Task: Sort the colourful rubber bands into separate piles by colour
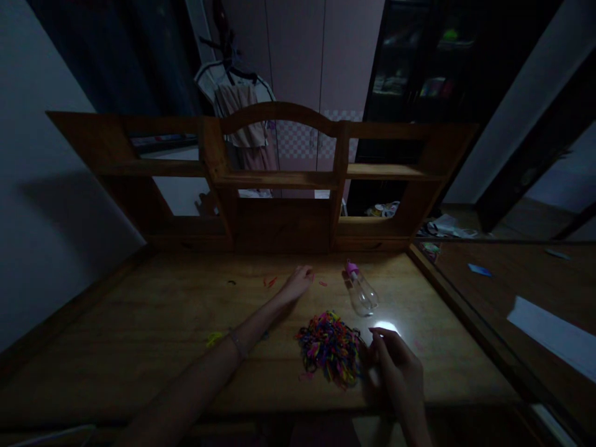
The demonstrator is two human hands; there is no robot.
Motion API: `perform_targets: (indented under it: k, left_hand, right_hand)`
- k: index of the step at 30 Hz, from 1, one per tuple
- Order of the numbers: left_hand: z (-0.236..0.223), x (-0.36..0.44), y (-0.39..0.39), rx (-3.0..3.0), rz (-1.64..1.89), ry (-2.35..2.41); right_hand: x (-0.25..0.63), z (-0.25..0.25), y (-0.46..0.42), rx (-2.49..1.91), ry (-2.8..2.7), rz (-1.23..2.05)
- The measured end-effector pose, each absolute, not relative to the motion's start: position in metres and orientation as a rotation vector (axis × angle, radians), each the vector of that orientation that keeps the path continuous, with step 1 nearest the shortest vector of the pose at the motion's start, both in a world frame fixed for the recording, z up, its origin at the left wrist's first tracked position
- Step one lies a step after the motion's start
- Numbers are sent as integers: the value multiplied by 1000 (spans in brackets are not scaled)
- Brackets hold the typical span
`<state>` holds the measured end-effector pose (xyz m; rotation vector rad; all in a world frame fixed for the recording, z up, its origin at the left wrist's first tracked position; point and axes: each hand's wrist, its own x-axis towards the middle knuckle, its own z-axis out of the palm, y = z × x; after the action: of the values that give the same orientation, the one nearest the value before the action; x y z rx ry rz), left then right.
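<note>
A heap of small, many-coloured elastic bands (328, 347) lies on the wooden desk in front of me. My left hand (300, 282) reaches past the heap, its fingers pinched together by a pink band (313, 277) at the tips. Just right of it lies another small pink band (323, 284). My right hand (398, 363) hovers at the heap's right side with thumb and fingertips closed; whatever they hold is too small to make out. Behind the heap, a clear bottle (365, 295) with a purple-pink cap (351, 267) lies on its side.
Red bands (270, 282), a dark band (231, 282) and yellow bands (214, 338) lie apart on the left of the desk (153, 310). A wooden shelf unit (282, 180) rises along the back edge. White paper (554, 329) lies on the brown surface to the right.
</note>
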<state>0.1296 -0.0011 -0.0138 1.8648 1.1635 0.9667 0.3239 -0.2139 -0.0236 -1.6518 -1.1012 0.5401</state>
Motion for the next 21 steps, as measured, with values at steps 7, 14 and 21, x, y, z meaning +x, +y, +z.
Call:
perform_targets:
  k: [7,14,21]
  left_hand:
    - [-16,139,-18,1846,920,1092]
    - [20,132,-61,2127,801,920]
    - [23,161,-68,2474,408,584]
  right_hand:
    - [319,-23,-206,-1635,-1419,428]
    - [316,-22,-203,-1613,-1436,450]
    - [326,-22,-209,-1554,-1131,598]
